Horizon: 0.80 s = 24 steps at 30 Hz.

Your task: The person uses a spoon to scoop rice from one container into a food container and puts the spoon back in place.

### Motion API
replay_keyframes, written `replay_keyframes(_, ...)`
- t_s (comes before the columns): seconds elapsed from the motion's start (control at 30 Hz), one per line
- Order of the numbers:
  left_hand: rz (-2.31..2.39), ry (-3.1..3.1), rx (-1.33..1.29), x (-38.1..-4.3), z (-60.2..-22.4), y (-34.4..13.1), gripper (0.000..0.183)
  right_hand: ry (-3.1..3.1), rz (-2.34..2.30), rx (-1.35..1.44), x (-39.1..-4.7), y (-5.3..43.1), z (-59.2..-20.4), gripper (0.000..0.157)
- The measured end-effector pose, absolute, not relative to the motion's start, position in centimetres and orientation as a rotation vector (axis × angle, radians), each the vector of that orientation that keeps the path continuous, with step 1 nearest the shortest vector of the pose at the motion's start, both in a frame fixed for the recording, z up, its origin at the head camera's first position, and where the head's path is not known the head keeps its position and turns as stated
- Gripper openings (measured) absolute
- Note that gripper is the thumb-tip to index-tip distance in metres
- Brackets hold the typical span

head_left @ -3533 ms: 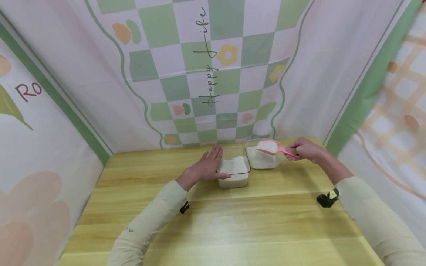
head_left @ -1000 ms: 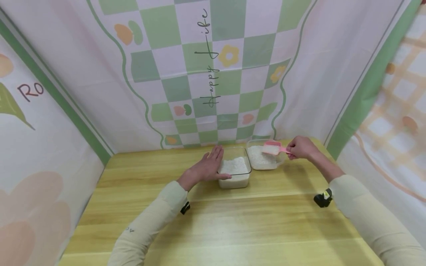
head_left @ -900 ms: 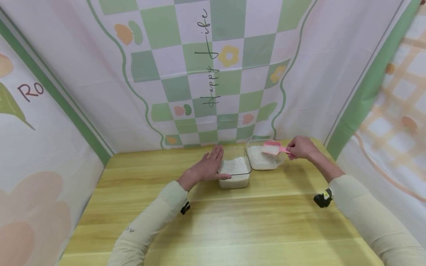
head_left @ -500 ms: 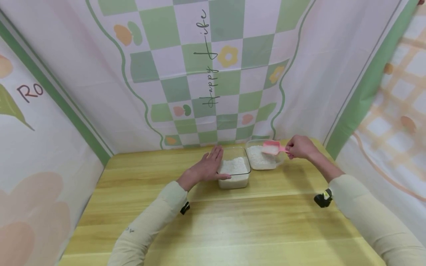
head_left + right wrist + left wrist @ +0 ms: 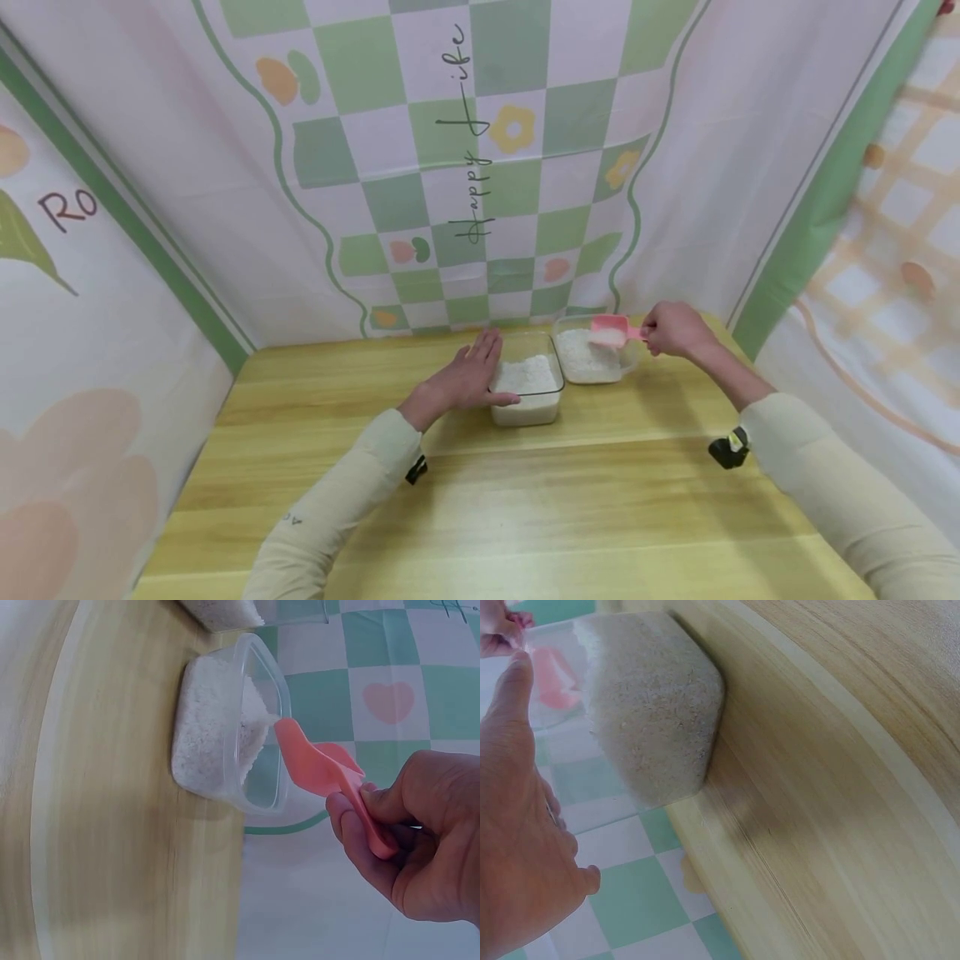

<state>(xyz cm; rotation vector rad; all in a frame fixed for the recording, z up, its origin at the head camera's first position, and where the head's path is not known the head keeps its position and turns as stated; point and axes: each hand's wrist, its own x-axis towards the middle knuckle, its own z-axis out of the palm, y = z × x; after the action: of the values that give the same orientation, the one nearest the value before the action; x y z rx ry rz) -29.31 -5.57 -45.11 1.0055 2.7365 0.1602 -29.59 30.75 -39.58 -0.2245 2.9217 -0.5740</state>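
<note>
My left hand (image 5: 468, 373) rests on the left side of a clear glass container (image 5: 540, 392), fingers straight along its rim and thumb over the front corner. White rice (image 5: 660, 705) fills its lower part. My right hand (image 5: 678, 329) grips the handle of a pink scoop (image 5: 307, 761), fingers curled round it. The scoop is tipped down over a second, clear plastic container (image 5: 235, 712), its lip right at that container's rim, with white grains showing there. Heaped inside the plastic container is more white rice (image 5: 202, 735).
Both containers stand side by side near the back edge of a wooden table (image 5: 480, 508). Behind them hangs a green-and-white checked cloth (image 5: 510, 187), and printed cloths flank the table on both sides. A black wrist device (image 5: 729, 450) hangs at the right cuff.
The right hand has tipped the scoop from level and heaped with rice to tilted down over the plastic container, its load now much smaller. The left hand has stayed on the glass container.
</note>
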Motion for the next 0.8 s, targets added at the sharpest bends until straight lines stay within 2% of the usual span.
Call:
replay_keyframes(0.57,0.157,2.734,1.006,-29.2,-44.9,-5.5,0.11,3.234,-0.075,-0.537,-28.4,29.2,-39.8,0.006)
replay_keyframes(0.8,0.166,2.73,1.001,-29.1,-44.9,-5.6,0.11,3.279,-0.014,-0.632,-27.9,29.1,-40.0,0.009)
